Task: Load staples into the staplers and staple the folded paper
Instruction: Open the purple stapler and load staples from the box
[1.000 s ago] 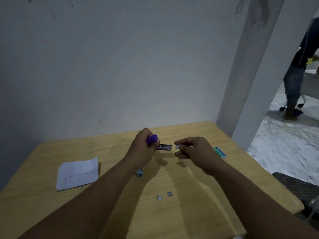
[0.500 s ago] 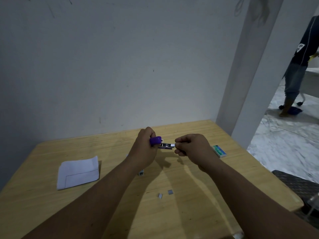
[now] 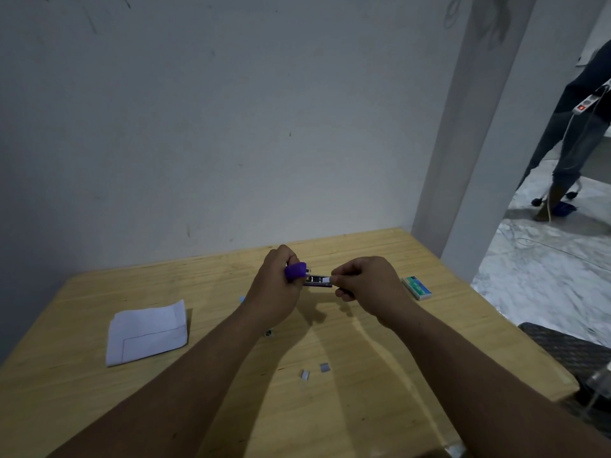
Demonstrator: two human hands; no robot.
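Head view: loading under way, nothing stapled yet by the look of it. Paper [image 3: 147, 332] lies folded at left on the table [image 3: 380, 408], untouched. Left hand [image 3: 276, 289] curls round the purple stapler [image 3: 302, 276], held open above mid-table. Right hand [image 3: 367, 285] pinches a staple strip [image 3: 325, 279] at the open channel. Staple box [image 3: 417, 287] right; loose staple bits [image 3: 314, 370] near.

Plain indoor work corner, office-like

A wooden surface [image 3: 380, 408] against a bare scuffed wall [image 3: 231, 127], a white pillar [image 3: 479, 143] by its far right corner, marble-patterned floor [image 3: 545, 276] beyond.
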